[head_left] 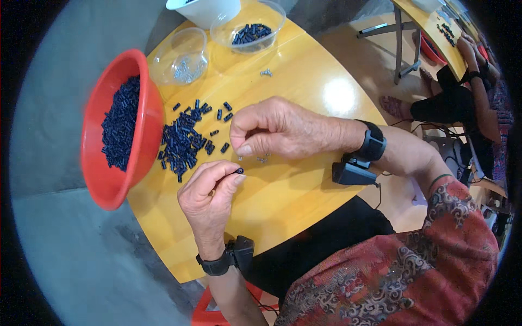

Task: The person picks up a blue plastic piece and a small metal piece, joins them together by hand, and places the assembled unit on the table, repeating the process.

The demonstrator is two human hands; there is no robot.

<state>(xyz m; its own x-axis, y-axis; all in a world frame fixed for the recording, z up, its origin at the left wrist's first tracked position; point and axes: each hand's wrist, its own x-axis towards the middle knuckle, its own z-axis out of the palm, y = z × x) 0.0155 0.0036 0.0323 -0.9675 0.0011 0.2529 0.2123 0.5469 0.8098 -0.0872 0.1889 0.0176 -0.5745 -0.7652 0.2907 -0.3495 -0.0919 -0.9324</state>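
My left hand [209,193] pinches a small black cylinder [239,170] between thumb and forefinger, its end facing right. My right hand [274,129] hovers just above and right of it, thumb and forefinger pressed together; whether something tiny sits between them I cannot tell. A few small silver screws [262,159] lie on the yellow wooden table [304,185] under the right hand. A loose pile of black cylinders [185,142] lies to the left of both hands. Both wrists wear black bands with small boxes.
A red bowl [111,179] full of black cylinders overhangs the table's left edge. Farther back stand a clear bowl with silver screws [182,57], a clear bowl with black pieces [250,27] and a white container [206,11]. Another person [478,92] sits at the far right table.
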